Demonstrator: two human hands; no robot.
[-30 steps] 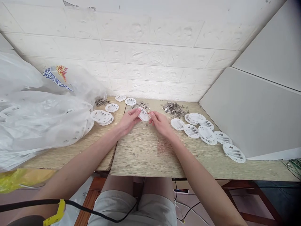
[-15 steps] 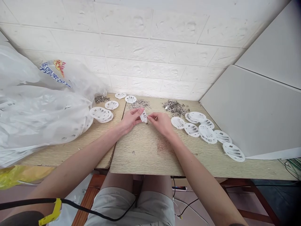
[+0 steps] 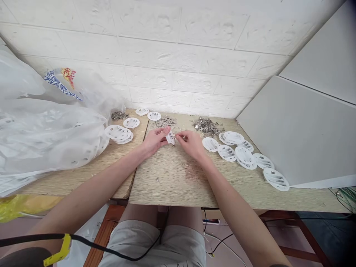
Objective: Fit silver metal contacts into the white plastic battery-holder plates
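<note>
My left hand (image 3: pixel 155 141) pinches a round white slotted plastic disc (image 3: pixel 170 138), tilted up on edge above the table. At the disc's right side, my right hand (image 3: pixel 190 142) is closed with thumb and forefinger together on a small metal piece (image 3: pixel 175 137), whose shape is too small to make out. Just below the disc lies another small metal piece (image 3: pixel 174 145). Behind my hands are a pile of thin metal pieces (image 3: pixel 167 121) and, to its right, a darker heap of metal clips (image 3: pixel 207 127).
Several white discs (image 3: pixel 244 157) lie along the right, by a grey panel (image 3: pixel 300 129). More discs (image 3: pixel 118 133) and a small metal pile (image 3: pixel 119 115) are at left, beside a large plastic bag (image 3: pixel 55 137). A black cable (image 3: pixel 111 252) crosses below the wooden table (image 3: pixel 172 185).
My right fingers have drawn back slightly to the right from the disc, so the metal piece shows between. My left hand keeps its hold on the disc.
</note>
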